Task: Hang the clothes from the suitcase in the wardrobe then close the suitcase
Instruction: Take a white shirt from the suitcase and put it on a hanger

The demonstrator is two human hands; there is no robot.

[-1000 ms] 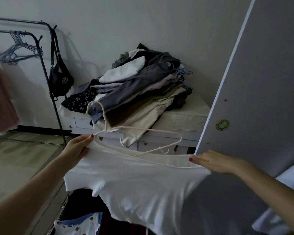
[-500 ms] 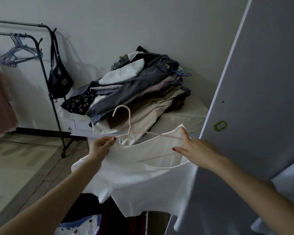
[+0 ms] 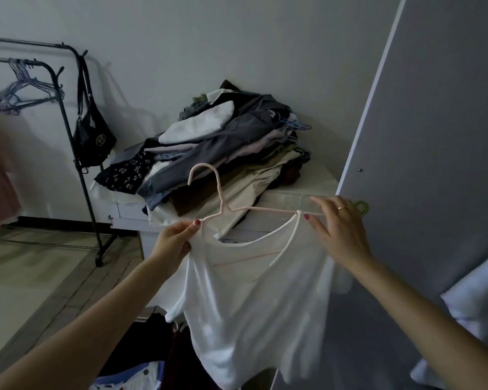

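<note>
1. Head view: a white top hangs in the air in front of the person, its neckline already over a pale pink hanger.
2. The hanger's hook stands up above the collar and curls to the left; its lower bar shows faintly through the cloth.
3. The left hand pinches the top's left shoulder between thumb and fingers, right where the hanger's left arm runs into the cloth.
4. The right hand is at the other shoulder, fingers curled about the hanger's right arm and the edge of the cloth; a ring shows on one finger.
5. The body of the top drapes down loosely between the two forearms.
6. Behind the top, a pile of folded clothes lies on a low white cabinet, with grey, beige, white and dark flowered pieces stacked on one another.
7. To the right stands a grey wardrobe door, open, its edge just beside the right hand; a green sticker on it peeps out past the fingers.
8. At the left is a black clothes rail with a bunch of bare hangers on it and a black bag hung from its end.
9. At the bottom edge, under the top, dark and light clothes lie in shadow; what they lie in cannot be made out.
</note>
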